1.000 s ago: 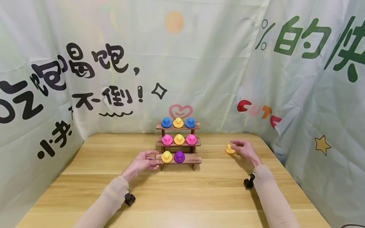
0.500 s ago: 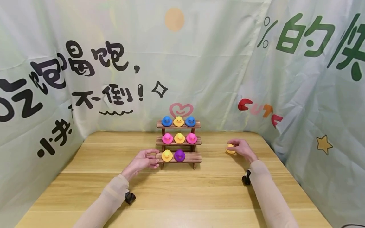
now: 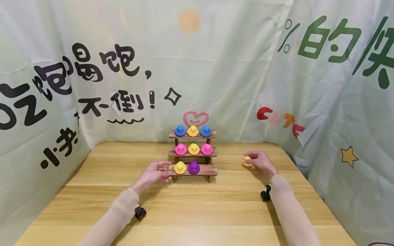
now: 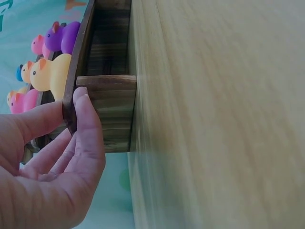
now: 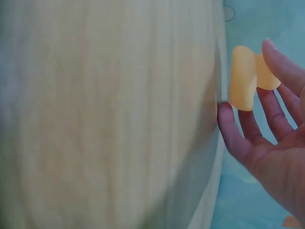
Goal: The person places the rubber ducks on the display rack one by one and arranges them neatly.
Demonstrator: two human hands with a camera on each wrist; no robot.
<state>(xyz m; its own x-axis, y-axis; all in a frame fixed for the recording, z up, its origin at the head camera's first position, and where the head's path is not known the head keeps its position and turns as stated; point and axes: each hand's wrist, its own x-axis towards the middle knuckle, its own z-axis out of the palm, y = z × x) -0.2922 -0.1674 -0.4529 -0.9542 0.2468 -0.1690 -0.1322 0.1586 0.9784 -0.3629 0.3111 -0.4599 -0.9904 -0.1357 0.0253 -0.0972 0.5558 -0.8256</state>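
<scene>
A wooden three-tier display stand (image 3: 207, 170) stands at the middle of the table with small rubber ducks on its steps. My left hand (image 3: 155, 173) pinches the left end of the lowest step, thumb above and a finger below in the left wrist view. Nearest that hand sits a yellow duck (image 3: 180, 167), beside a purple duck (image 3: 194, 167). Right of the stand, my right hand (image 3: 261, 161) holds another yellow rubber duck (image 5: 243, 78) between thumb and fingers. That duck is low over the table; whether it touches the wood I cannot tell.
Pink ducks (image 3: 180, 149) flank a yellow one on the middle step, and blue ducks (image 3: 180, 130) flank another on the top step. A printed curtain (image 3: 227, 85) surrounds the wooden table (image 3: 197, 212) at the back and sides.
My right hand has closed in over the yellow duck and grips it; the duck has shifted slightly left. My left hand stays at the stand's lowest step.
</scene>
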